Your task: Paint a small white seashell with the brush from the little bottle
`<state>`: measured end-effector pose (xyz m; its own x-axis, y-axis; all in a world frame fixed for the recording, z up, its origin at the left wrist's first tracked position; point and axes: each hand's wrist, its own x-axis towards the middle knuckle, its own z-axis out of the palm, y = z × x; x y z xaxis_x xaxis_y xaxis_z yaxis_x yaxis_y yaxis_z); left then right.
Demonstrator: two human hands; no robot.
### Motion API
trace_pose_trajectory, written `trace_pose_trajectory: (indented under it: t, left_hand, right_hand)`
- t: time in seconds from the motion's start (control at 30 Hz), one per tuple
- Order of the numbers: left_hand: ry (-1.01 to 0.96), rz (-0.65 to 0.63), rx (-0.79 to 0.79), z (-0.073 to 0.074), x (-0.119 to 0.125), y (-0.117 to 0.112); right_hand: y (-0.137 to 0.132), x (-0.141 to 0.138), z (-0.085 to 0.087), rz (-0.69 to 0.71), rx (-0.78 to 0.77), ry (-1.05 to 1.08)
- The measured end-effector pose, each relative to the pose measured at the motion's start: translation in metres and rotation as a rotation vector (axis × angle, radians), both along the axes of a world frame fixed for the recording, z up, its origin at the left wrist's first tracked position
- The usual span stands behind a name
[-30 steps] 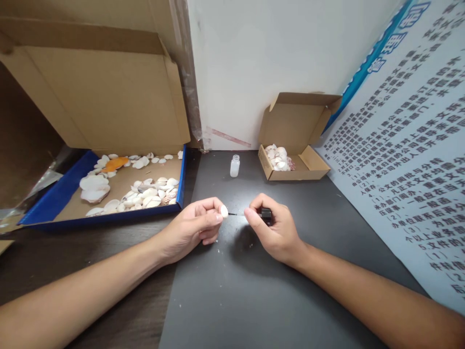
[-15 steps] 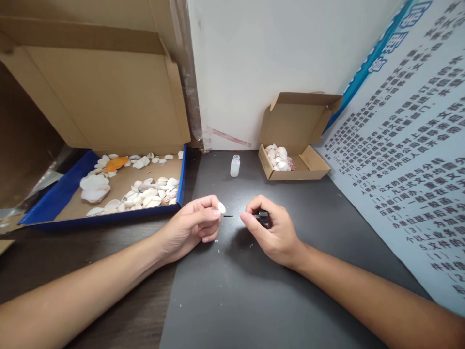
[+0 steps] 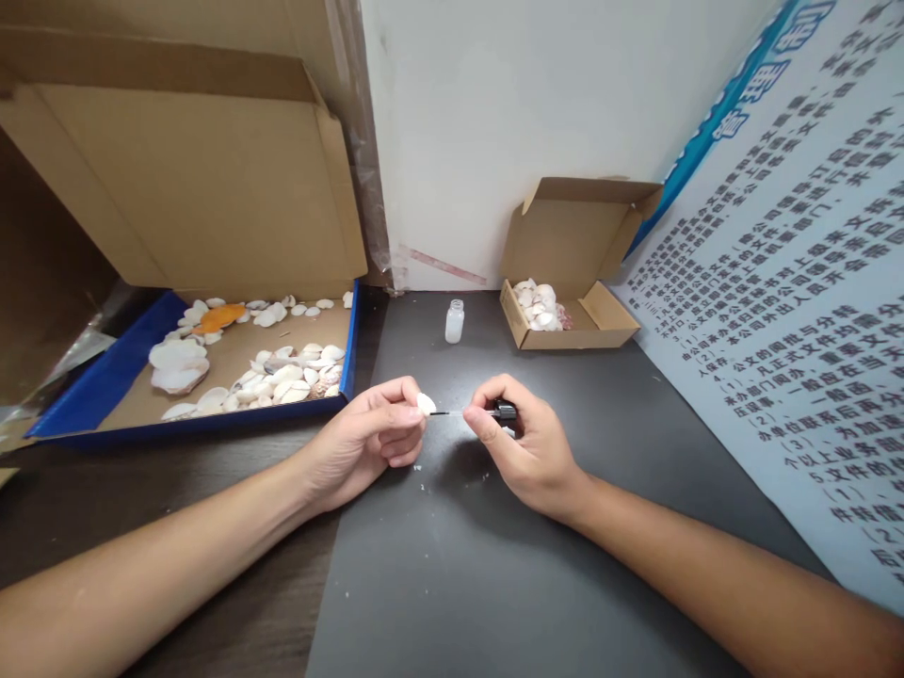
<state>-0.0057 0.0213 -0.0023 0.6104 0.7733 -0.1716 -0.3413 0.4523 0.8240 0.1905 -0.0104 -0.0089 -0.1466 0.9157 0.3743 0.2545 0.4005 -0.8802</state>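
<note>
Both forearms reach in from the lower corners, converging. The left hand point(image 3: 367, 443) has fingers curled, thumb and forefinger pinched together. The right hand point(image 3: 526, 447) is likewise pinched, knuckles up, fingertips facing the left.

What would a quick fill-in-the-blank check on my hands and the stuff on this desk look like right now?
1. The left hand pinches a small white ____ at its fingertips.
2. The right hand holds a thin brush by its ____ cap.
3. Loose shells lie in a cardboard tray with a ____ rim.
4. The small clear bottle stands ____ on the dark mat.
Missing words: shell; black; blue; upright.
</note>
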Motion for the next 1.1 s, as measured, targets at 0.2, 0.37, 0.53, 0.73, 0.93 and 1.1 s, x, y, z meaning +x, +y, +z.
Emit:
trace_pose_trajectory:
  t: [0.2,0.37,0.53,0.73,0.93,1.1]
  left_hand:
    - [-0.012,-0.013,0.04,-0.0023,-0.0001,0.0001]
    - [-0.014,-0.004,0.044,-0.0018,0.0008,0.0]
    - [-0.007,-0.003,0.042,-0.0012,0.0013,-0.0003]
    - [-0.001,0.008,0.041,-0.0003,0.0016,-0.0009]
    - [-0.004,0.011,0.042,-0.0003,0.0024,-0.0017]
    - [0.011,0.022,0.021,-0.0007,0.0037,-0.0018]
  right_hand:
    - [0.0045,-0.0006,-0.0015,-0.057,-0.041,-0.056]
    - [0.0003,0.001,0.0004,-0.025,-0.03,-0.012]
    - [-0.0015,0.0009,0.0009,-0.012,-0.012,-0.018]
    - [0.0051,0.0,-0.0009,-0.074,-0.024,-0.076]
    - [0.0033,-0.0001,0.0006,-0.057,-0.02,-0.075]
    - [0.001,0.0004,0.0014,-0.054,-0.024,-0.052]
